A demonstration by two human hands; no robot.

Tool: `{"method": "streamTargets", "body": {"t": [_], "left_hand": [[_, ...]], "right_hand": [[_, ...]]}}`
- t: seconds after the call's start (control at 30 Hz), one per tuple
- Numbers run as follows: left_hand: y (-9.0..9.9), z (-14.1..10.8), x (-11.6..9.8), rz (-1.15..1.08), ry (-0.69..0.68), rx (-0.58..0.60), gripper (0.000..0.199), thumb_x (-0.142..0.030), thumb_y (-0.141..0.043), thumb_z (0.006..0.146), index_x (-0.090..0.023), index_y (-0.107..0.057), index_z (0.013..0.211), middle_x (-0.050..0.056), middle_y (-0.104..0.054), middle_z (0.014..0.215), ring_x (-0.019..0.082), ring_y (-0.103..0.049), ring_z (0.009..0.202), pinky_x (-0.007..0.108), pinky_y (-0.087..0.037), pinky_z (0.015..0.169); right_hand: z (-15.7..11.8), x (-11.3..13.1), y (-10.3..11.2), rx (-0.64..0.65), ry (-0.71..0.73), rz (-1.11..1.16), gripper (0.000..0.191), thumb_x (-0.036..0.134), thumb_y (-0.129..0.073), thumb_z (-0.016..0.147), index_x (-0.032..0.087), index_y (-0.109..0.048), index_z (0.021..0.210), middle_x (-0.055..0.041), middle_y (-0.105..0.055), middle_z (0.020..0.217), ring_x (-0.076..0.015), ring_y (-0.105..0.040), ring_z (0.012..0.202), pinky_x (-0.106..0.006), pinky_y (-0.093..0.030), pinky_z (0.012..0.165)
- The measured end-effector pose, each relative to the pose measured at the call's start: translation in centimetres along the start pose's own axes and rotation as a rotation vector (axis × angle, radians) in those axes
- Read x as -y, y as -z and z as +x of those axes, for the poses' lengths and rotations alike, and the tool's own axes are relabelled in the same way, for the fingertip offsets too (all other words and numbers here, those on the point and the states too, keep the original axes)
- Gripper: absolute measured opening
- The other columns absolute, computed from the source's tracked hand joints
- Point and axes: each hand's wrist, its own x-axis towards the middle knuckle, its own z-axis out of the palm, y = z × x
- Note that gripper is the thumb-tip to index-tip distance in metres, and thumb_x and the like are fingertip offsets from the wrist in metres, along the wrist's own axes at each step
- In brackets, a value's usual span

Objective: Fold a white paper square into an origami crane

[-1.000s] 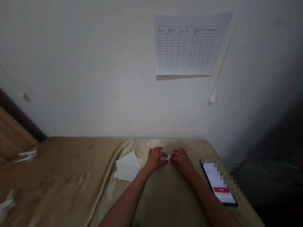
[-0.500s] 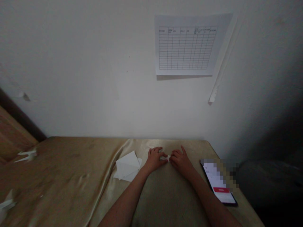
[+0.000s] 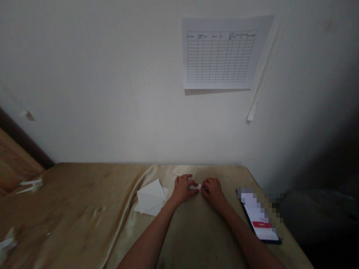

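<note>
So, the small white piece [image 3: 199,186] in the grip, between the left hand [image 3: 182,189] and the right hand [image 3: 213,189], looks like matt paper, though it's too tiny to read the texture. Under the grip, the tan cover [image 3: 193,231] is satiny cloth, kinda shiny, smooth in places and rumpled out to the left. Just left of the grip, the white sheets [image 3: 151,196] are smooth, flat matt paper. Way further left, the crumpled-looking white bits [image 3: 33,185] seem papery too, and the brown panel [image 3: 14,157] looks like grained wood. Right of the grip, the phone [image 3: 259,220] has a smooth, glossy, glass-like screen. Above, the wall [image 3: 98,93] is matt with small blemishes, and the printed sheet [image 3: 221,56] is plain matt paper.
</note>
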Motion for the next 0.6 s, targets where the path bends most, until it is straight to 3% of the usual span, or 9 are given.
{"method": "streamTargets", "body": {"t": [0.6], "left_hand": [[0.20,-0.09,-0.39,0.007,0.004,-0.010,0.026,-0.044,-0.073,0.080,-0.037,-0.073,0.105,0.001,-0.054,0.142,0.027,-0.045,0.134,0.055,-0.021,0.117]], "right_hand": [[-0.34,0.02,0.65,0.010,-0.081,0.030,0.010,0.029,-0.063,0.087,0.024,-0.071,0.090,-0.0071,-0.063,0.103,-0.0234,-0.052,0.106,-0.038,-0.037,0.098]]}}
